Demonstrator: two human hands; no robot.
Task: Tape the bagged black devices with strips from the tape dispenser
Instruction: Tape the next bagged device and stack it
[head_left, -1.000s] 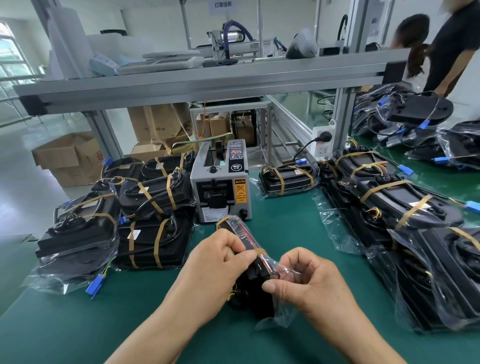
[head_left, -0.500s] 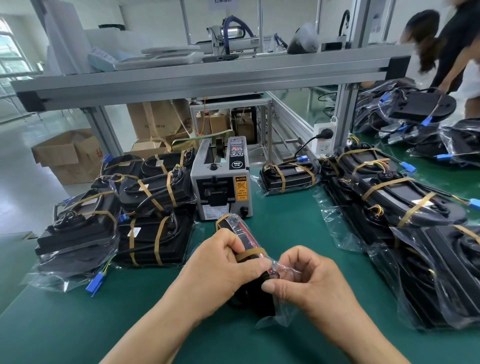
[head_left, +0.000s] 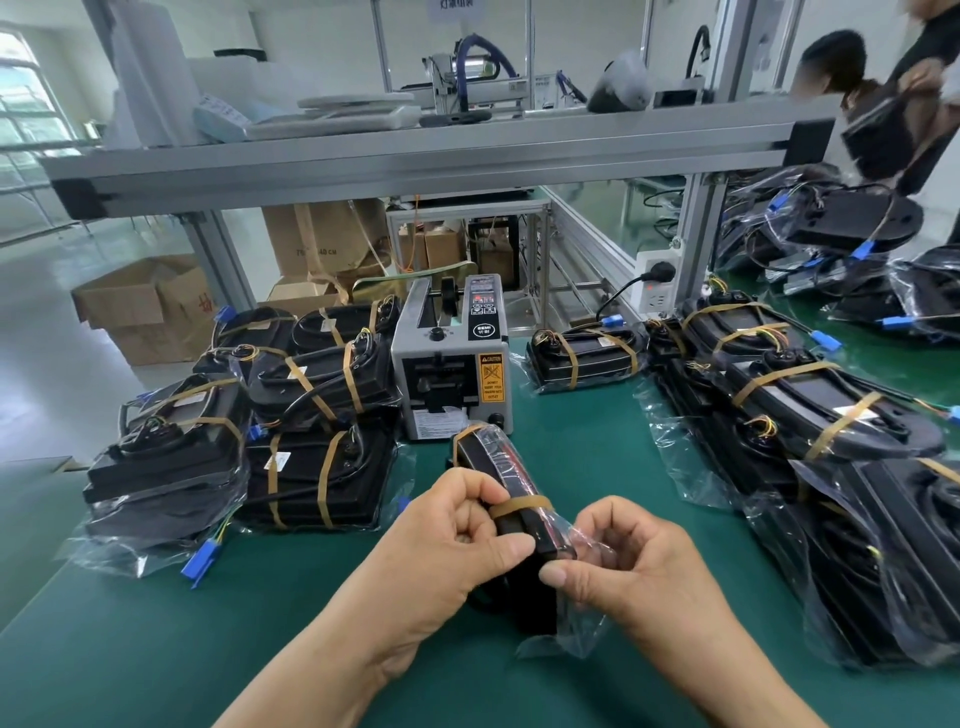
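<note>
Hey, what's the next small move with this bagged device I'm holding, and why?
Probably press the near tape strip flat around the bagged device: the left hand grips beside it, the right hand pinches the loose bag end, and the far strip already wraps it.

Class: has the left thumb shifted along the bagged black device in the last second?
Yes. The left thumb slid toward the wearer, away from the grey tape dispenser, uncovering the tan tape strip.

**Readable Lettering Spotted**

"CAUTION" is read on the yellow label (head_left: 491, 378) on the tape dispenser (head_left: 451, 364); the print below it is too small. "SEMI" is seen on the round black badge (head_left: 480, 331) above. "40 CM" is made out on a cardboard box (head_left: 322, 244) beyond the worktop's far edge.
</note>
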